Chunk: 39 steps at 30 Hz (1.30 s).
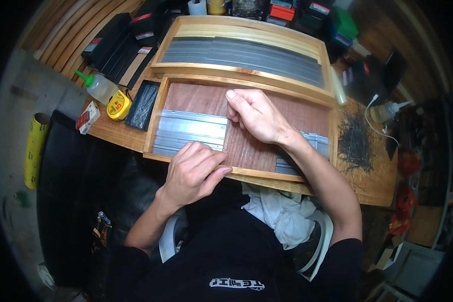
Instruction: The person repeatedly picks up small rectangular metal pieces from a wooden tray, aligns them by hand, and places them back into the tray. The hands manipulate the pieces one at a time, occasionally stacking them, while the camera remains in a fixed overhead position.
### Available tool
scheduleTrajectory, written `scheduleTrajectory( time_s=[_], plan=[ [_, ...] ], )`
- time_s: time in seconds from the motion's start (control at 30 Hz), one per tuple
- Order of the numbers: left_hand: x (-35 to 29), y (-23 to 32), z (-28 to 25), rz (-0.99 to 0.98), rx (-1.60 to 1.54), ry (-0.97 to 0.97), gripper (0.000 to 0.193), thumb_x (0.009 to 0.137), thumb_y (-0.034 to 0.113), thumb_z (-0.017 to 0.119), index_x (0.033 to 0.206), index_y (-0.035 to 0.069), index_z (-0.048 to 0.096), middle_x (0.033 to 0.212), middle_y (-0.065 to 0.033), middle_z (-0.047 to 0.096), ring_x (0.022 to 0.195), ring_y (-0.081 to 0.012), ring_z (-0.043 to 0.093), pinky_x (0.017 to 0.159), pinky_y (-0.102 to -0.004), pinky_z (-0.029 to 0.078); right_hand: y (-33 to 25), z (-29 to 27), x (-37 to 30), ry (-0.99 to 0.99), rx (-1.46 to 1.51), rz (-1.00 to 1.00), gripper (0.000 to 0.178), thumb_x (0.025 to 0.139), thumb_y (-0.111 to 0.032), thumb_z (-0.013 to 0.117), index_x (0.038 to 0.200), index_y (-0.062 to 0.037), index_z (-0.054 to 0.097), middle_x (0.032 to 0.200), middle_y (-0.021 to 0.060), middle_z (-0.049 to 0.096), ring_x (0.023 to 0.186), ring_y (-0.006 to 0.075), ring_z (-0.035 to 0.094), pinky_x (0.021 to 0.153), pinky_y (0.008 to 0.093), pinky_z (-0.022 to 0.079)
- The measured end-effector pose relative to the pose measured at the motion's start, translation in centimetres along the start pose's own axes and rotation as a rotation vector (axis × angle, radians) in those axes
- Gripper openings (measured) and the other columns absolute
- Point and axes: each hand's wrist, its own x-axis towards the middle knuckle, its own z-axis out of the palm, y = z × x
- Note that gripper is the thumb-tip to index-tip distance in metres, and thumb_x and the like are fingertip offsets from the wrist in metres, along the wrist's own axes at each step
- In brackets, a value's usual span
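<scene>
A shallow wooden tray (241,173) with a brown base lies before me. Grey metal strips (190,128) sit side by side in its left part, and more strips (314,143) lie at its right end, partly covered by my right forearm. My left hand (194,171) rests over the front rim, its fingers on the lower edge of the left strips and its thumb apart along the rim. Above the bare middle of the tray, my right hand (256,117) is closed with thumb and fingers pressed together. Whatever it may hold is hidden.
Behind stands a second wooden tray (241,55) full of grey strips. To the left are a black box (143,104) of thin pieces, a yellow tape measure (119,104) and a green-tipped bottle (98,86). Dark, thin scraps (356,141) pile up on the right.
</scene>
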Motion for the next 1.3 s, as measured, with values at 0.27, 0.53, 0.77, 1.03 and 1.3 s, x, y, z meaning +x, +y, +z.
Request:
scheduleTrajectory(
  time_s=[0.27, 0.53, 0.77, 1.03, 1.3],
  plan=[
    [1.2, 0.2, -1.0, -0.259, -0.165, 0.003, 0.024, 0.091, 0.007, 0.078, 0.111, -0.006, 0.073, 0.09, -0.0133, 0.074, 0.081, -0.0229, 0.068, 0.075, -0.0334, 0.054, -1.2, 0.1, -0.1, 0.081, 0.036, 0.033, 0.052, 0.112, -0.038, 0.045, 0.078, -0.0007, 0.06, 0.067, 0.0048, 0.058, 0.063, 0.0145, 0.054, 0.063, 0.0366, 0.048],
    [3.3, -2.1, -1.4, -0.571, -0.504, -0.033, 0.026, 0.096, 0.007, 0.076, 0.119, -0.006, 0.072, 0.093, -0.0086, 0.078, 0.078, -0.0105, 0.069, 0.074, -0.0265, 0.057, -5.2, 0.0, -3.6, 0.071, -0.028, -0.15, 0.027, 0.108, -0.023, 0.06, 0.095, 0.0003, 0.065, 0.081, 0.005, 0.065, 0.078, 0.0132, 0.065, 0.074, 0.0284, 0.055],
    [2.9, -1.2, 0.4, -0.575, -0.97, 0.497, 0.008, 0.099, 0.002, 0.072, 0.104, -0.004, 0.07, 0.096, -0.0132, 0.078, 0.082, -0.0105, 0.072, 0.071, -0.0203, 0.056, -4.5, 3.2, -5.9, 0.049, 0.214, 0.112, 0.023, 0.095, -0.009, 0.078, 0.114, 0.0041, 0.075, 0.098, 0.0147, 0.079, 0.092, 0.0185, 0.077, 0.083, 0.033, 0.064],
    [1.6, -1.8, -1.3, -0.465, -0.295, 0.203, 0.015, 0.098, 0.006, 0.074, 0.109, -0.003, 0.077, 0.092, -0.011, 0.078, 0.082, -0.0151, 0.072, 0.076, -0.0263, 0.057, -4.9, -2.0, -5.9, 0.025, -0.443, 0.252, 0.015, 0.094, -0.008, 0.071, 0.102, 0.0003, 0.081, 0.088, 0.0159, 0.078, 0.077, 0.0214, 0.074, 0.076, 0.0358, 0.06],
    [2.6, -1.9, -1.4, -0.391, -0.07, -0.105, 0.05, 0.076, 0.016, 0.09, 0.121, 0.0, 0.073, 0.1, -0.0082, 0.066, 0.1, -0.0224, 0.057, 0.089, -0.0357, 0.049, -3.3, -1.7, -6.1, -0.117, -0.747, 0.309, 0.014, 0.088, -0.007, 0.071, 0.094, 0.0022, 0.08, 0.089, 0.0225, 0.074, 0.083, 0.0346, 0.074, 0.082, 0.0455, 0.058]
  ],
)
